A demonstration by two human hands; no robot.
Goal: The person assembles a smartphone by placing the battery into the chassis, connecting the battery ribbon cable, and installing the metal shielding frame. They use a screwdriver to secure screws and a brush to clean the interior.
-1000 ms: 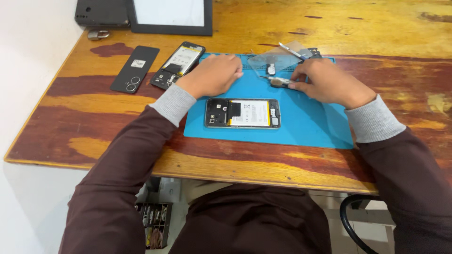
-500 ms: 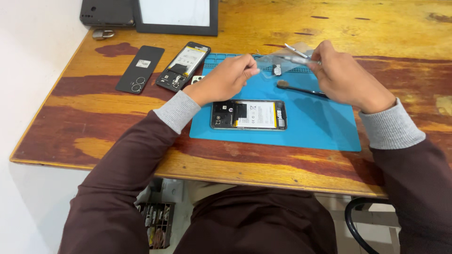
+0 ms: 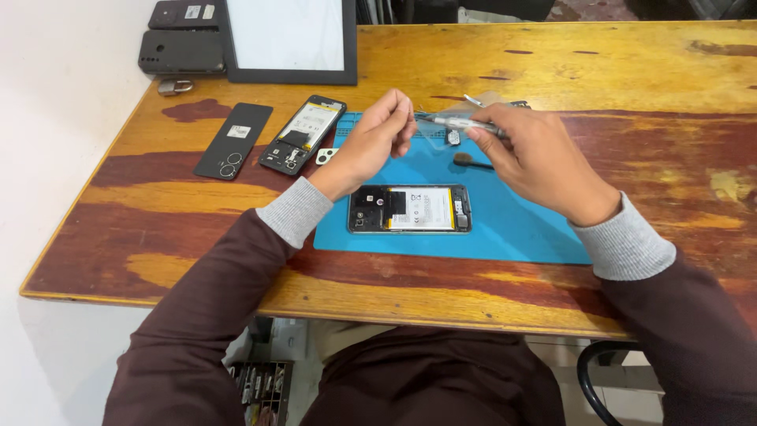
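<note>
- Since the earlier frame both of my hands have lifted off the mat and come together above its far edge, and the camera has drawn closer to the bench.
- My right hand pinches a slim silver screwdriver between thumb and fingertips, holding it nearly level with its tip pointing left.
- My left hand is loosely curled, fingertips closed on the tip end of that same tool; whether a separate bit sits between them I cannot tell.
- Just beneath the hands, on the far part of the blue work mat, lie a small dark brush-like tool and a tiny part I cannot make out.
- Nearer to me, in the middle of the mat, an opened smartphone lies flat with its back off, battery and board showing.
- Left of the mat, on the worn wooden table, a second opened phone lies at an angle, with a black back cover just beside it further left.
- At the far left corner sit two dark phones, stacked one behind the other, next to a tablet with a pale screen.
</note>
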